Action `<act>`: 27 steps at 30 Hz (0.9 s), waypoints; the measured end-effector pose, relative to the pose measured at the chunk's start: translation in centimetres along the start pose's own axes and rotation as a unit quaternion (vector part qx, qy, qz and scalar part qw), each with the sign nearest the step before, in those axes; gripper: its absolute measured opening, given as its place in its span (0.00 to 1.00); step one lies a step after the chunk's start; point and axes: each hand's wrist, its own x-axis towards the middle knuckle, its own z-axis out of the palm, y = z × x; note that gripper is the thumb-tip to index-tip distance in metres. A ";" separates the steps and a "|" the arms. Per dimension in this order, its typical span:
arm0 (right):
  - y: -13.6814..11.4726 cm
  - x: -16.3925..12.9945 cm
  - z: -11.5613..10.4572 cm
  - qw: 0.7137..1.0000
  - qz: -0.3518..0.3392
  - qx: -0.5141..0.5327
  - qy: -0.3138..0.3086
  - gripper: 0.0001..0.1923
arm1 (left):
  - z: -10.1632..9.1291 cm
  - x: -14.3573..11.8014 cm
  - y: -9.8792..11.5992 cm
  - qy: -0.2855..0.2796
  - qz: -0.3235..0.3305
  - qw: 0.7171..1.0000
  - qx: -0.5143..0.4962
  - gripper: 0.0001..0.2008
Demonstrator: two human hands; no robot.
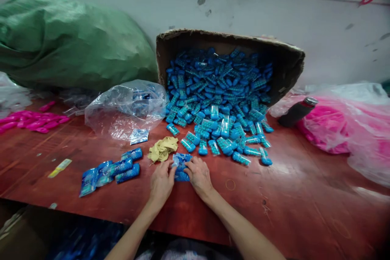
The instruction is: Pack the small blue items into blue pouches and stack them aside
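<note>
My left hand (161, 183) and my right hand (199, 175) meet at the table's front middle, both gripping a small stack of blue wrapped packets (180, 165). A yellow rag (163, 148) lies just beyond my left hand. To the left sits a row of bundled blue packets (111, 170). Behind, a cardboard box (286, 59) lies on its side, and a heap of loose blue packets (219, 101) spills from it toward my hands.
A red wooden table (298, 195) holds everything. A clear plastic bag (128, 107) lies left of the box, with a green sack (67, 40) behind it. Pink items (30, 122) sit far left. A dark bottle (297, 111) and bags of pink goods (344, 126) lie right.
</note>
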 end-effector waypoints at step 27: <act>-1.5 -3.1 -1.1 0.807 0.170 0.565 -0.025 0.06 | 2.5 -4.6 0.4 -0.018 -0.232 0.955 -0.182 0.14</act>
